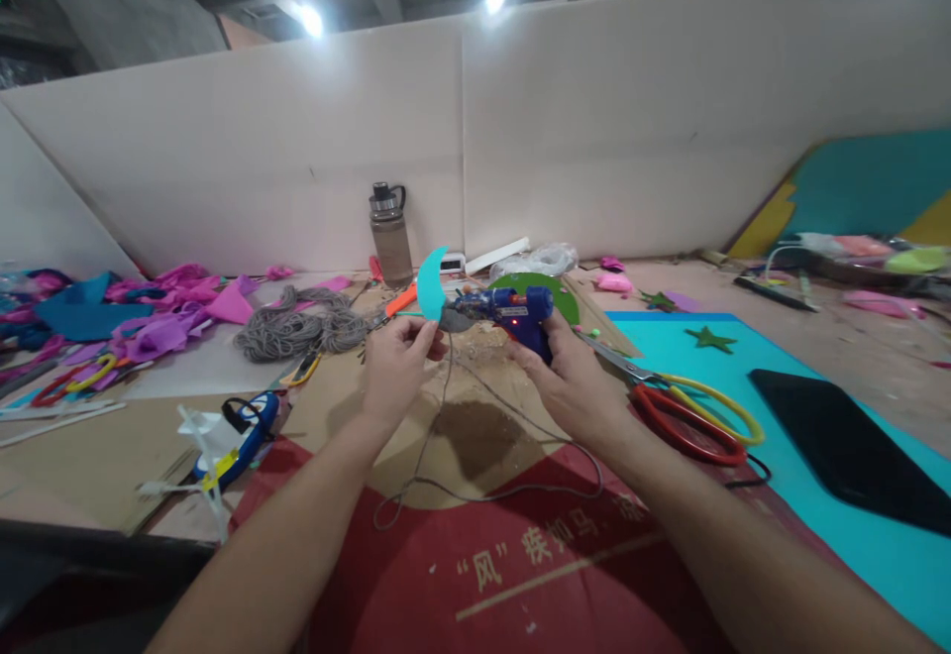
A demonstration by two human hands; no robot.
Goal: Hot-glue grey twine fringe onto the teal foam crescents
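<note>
My left hand (pixel 395 369) pinches a turquoise crescent-shaped cutout (pixel 430 285) by its lower end, holding it upright above the table. A blue hot glue gun (pixel 533 315) with a small red light is gripped in my right hand (pixel 578 379). The gun's nozzle points left, close to the lower part of the crescent; whether they touch, I cannot tell. From beside my left fingers a thin grey cord (pixel 425 436) hangs down and loops over the red printed sheet (pixel 416 575). A small grey piece shows between the crescent and the gun.
Scissors with red and yellow handles (pixel 694 421) and a black phone (pixel 847 446) lie right, on turquoise sheet material (pixel 669 332). A bundle of grey cord (pixel 286 322), purple scraps (pixel 159 332) and a blue power strip (pixel 245 431) lie left. A bottle (pixel 390 238) stands behind, before a white partition (pixel 669 119).
</note>
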